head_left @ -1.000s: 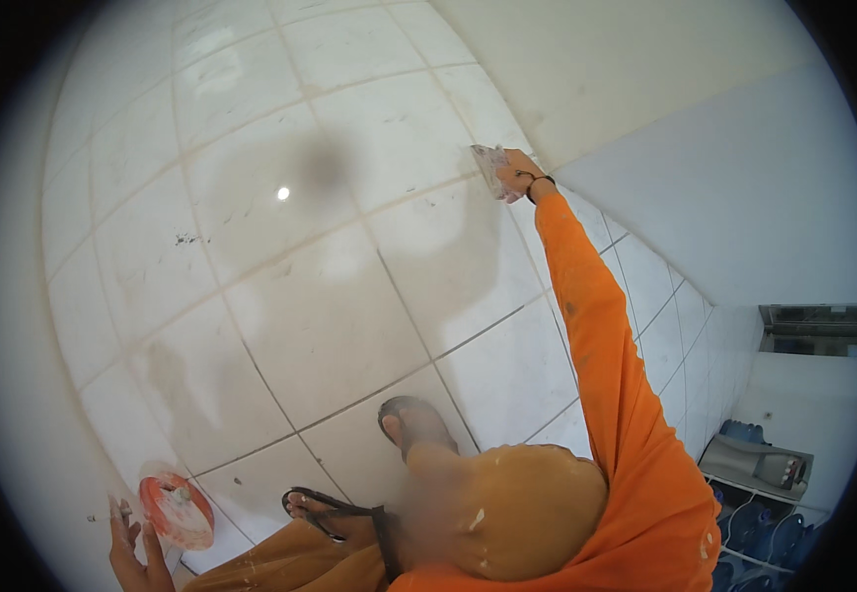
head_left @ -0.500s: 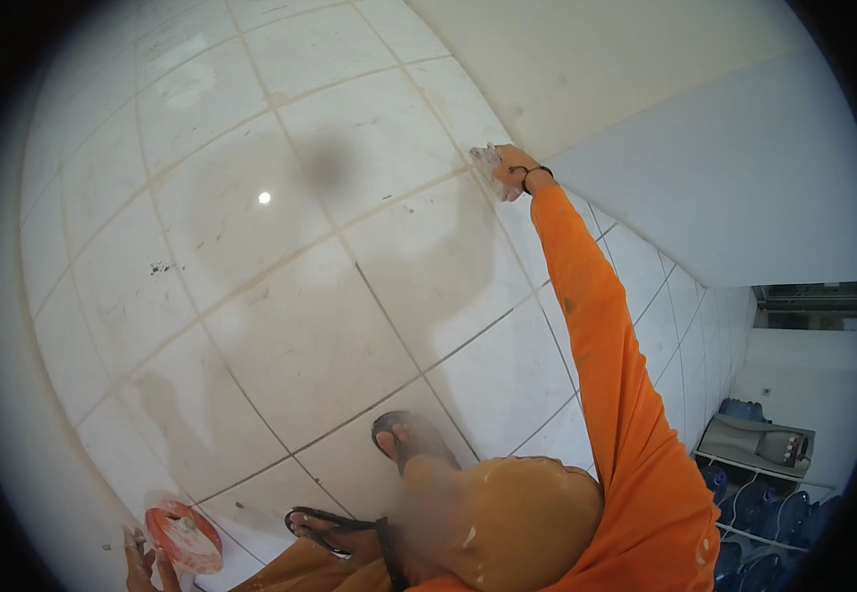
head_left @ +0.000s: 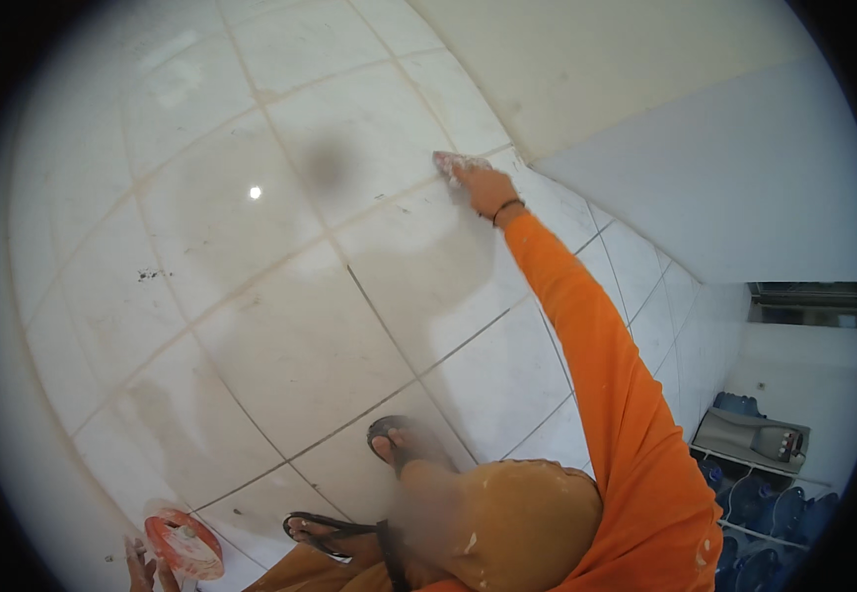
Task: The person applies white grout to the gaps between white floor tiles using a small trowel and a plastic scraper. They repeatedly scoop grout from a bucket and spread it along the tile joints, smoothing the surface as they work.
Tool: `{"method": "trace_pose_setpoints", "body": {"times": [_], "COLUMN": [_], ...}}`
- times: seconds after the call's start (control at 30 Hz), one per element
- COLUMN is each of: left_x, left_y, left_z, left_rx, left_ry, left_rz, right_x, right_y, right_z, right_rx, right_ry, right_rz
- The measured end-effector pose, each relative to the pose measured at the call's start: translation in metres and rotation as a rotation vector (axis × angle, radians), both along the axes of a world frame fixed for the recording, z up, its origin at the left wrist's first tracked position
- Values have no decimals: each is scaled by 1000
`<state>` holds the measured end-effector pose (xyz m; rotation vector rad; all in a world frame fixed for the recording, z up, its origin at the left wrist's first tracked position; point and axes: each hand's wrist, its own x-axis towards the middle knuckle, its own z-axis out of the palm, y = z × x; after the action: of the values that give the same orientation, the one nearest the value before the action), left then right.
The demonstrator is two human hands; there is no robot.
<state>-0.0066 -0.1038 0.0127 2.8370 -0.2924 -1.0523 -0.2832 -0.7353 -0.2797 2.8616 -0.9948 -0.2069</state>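
Note:
My right hand (head_left: 478, 183), at the end of an orange sleeve, grips a flat pinkish piece smeared with white (head_left: 448, 161), pressed on the white tiled floor (head_left: 300, 296) near the wall's foot. At the lower left my left hand (head_left: 147, 570) is partly cut off by the frame's dark rim, with what looks like a cigarette (head_left: 118, 558) between its fingers. Just beside it sits a shallow red bowl (head_left: 206, 557) with white paste and a small object in it. My sandalled feet (head_left: 389, 434) are on the tiles below me.
A pale wall (head_left: 596, 59) runs along the upper right, another along the far left. At the lower right stand a grey appliance (head_left: 749, 439) and a rack holding several large blue water bottles (head_left: 749, 503). A dark window-like opening (head_left: 803, 304) is beyond them.
My right hand has shifted left along the tiles, its piece now turned more sideways. My left hand sits lower at the frame's edge. The view has shifted slightly.

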Motion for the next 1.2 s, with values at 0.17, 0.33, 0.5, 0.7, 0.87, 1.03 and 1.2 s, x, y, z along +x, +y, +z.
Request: {"method": "trace_pose_setpoints", "body": {"times": [0.17, 0.33, 0.5, 0.7, 0.87, 1.03, 1.2], "left_x": [-6, -7, 1, 0, 5, 8, 7], "left_y": [-2, 11, 21, 24, 21, 6, 1], "left_z": [7, 4, -5, -6, -10, -11, -11], "left_rx": [-9, -59, -49, -12, -3, 11, 81], "left_ry": [-40, -58, -50, -56, -51, 40, 55], "left_rz": [-21, -41, -94, 25, -16, -9, 13], "right_x": [-33, -13, -12, 33, 42, 42, 48], "right_y": [65, 24, -58, -63, -56, -48, -40], "right_z": [-8, 40, 26, 30, 24, 10, 3], "right_rx": [152, 244, 201, 379, 324, 298, 262], "right_ry": [129, 131, -80, 18, -2, -42, -20], "right_rz": [19, -261, -331, -544, -441, -370, -298]}}
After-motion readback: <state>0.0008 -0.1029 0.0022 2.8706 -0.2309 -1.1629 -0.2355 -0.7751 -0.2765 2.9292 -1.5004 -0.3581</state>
